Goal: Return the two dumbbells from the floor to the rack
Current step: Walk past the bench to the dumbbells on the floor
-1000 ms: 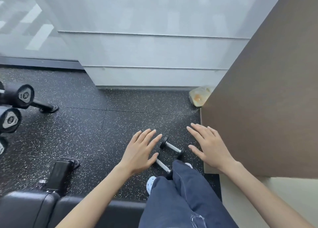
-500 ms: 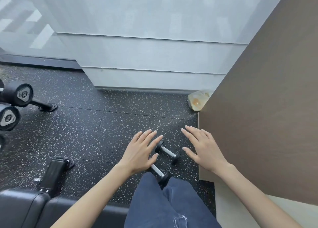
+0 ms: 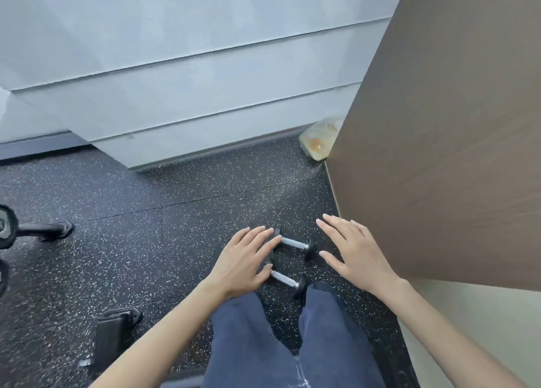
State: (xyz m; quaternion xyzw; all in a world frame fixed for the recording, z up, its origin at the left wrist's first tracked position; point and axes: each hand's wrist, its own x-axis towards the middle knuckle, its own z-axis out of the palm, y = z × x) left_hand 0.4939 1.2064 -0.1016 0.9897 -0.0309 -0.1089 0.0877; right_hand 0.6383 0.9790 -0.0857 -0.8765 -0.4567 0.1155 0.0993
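Observation:
Two small dumbbells with black ends and silver handles lie side by side on the speckled black floor. The far dumbbell (image 3: 295,243) sits between my hands; the near dumbbell (image 3: 288,281) lies just ahead of my knees. My left hand (image 3: 244,263) hovers flat with straight fingers over the left ends of both, hiding those ends. My right hand (image 3: 354,253) is spread flat to the right of them, apart from both. Only a dumbbell end on the rack (image 3: 6,226) shows at the far left edge.
A brown panel (image 3: 439,153) stands close on the right. A grey stepped wall (image 3: 205,94) runs along the back, with a plastic bag (image 3: 317,141) in the corner. A rack foot (image 3: 46,229) and a bench base (image 3: 114,332) lie to the left. My blue trouser legs (image 3: 281,343) fill the bottom.
The view has tilted and swung right, so the rack has slid nearly out at the left. Both hands stay spread flat above the dumbbells, which have not moved.

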